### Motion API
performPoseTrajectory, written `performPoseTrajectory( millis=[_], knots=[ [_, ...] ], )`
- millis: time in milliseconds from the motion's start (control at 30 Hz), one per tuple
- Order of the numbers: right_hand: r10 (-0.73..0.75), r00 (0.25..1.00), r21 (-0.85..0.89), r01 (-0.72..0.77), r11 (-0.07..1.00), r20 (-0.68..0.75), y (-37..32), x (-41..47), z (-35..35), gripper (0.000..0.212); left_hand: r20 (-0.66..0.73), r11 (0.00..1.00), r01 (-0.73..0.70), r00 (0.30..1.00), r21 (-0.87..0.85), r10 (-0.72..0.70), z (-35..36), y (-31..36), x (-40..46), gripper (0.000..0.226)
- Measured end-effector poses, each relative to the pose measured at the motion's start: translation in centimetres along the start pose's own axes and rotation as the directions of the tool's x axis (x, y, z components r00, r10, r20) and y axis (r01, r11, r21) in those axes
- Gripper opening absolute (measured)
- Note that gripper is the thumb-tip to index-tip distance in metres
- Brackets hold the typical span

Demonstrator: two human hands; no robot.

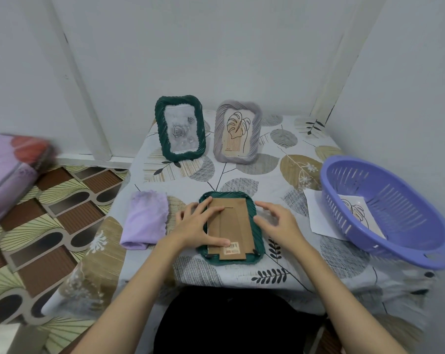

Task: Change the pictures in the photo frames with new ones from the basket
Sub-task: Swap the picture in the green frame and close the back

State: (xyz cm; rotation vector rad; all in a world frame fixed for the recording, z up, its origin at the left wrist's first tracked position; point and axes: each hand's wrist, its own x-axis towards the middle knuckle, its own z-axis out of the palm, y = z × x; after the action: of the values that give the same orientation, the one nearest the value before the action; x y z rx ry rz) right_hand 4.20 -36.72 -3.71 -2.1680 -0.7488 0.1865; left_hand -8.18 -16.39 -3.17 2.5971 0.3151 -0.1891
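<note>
A dark green photo frame [256, 218] lies face down near the table's front, its brown cardboard back [235, 227] facing up. My left hand [199, 223] rests flat on the left part of that back, thumb near the barcode label. My right hand [279, 221] hovers at the frame's right edge with fingers spread, holding nothing. Two frames stand upright at the back: a green one [179, 127] with a grey rose picture and a grey one [238, 131] with a leaf drawing. The purple basket [420, 241] at the right holds a leaf picture [356, 210].
A folded lilac cloth [144, 221] lies left of the flat frame. A white sheet [318, 215] sticks out from under the basket. The small table [242, 180] has a leaf-patterned cover and stands in a corner between walls. A purple bundle [9, 169] sits on the floor at the left.
</note>
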Motion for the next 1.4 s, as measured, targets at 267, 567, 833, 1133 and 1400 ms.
performPoseTrajectory(
  millis=[267, 567, 833, 1133, 1400],
  knots=[
    [0.102, 0.98, -0.368, -0.034, 0.929, 0.168, -1.9, 4.3, 1.1, 0.056, 0.005, 1.0, 0.003, 1.0, 0.013, -0.003, 0.1, 0.0, 0.1, 0.087],
    [0.028, 0.962, -0.199, 0.027, 0.98, 0.271, -2.6, 6.3, 0.2, 0.055, -0.008, 1.0, -0.002, 1.0, 0.025, 0.002, 0.2, -0.2, 0.1, 0.088],
    [-0.044, 0.976, -0.162, 0.08, 0.984, 0.215, -1.7, 6.0, 0.5, 0.045, -0.002, 1.0, -0.001, 1.0, 0.012, 0.001, 0.1, -0.1, 0.2, 0.088],
    [0.045, 0.98, -0.219, -0.001, 0.976, 0.195, -2.1, 2.6, 2.0, 0.055, -0.039, 0.999, -0.002, 0.999, 0.034, 0.004, 0.3, -0.4, 0.3, 0.091],
    [0.037, 0.986, -0.283, 0.011, 0.959, 0.162, -2.2, 0.2, 3.4, 0.074, -0.354, 0.992, 0.112, 0.927, -0.056, -0.125, -0.7, -1.1, 1.5, 0.081]
  ],
)
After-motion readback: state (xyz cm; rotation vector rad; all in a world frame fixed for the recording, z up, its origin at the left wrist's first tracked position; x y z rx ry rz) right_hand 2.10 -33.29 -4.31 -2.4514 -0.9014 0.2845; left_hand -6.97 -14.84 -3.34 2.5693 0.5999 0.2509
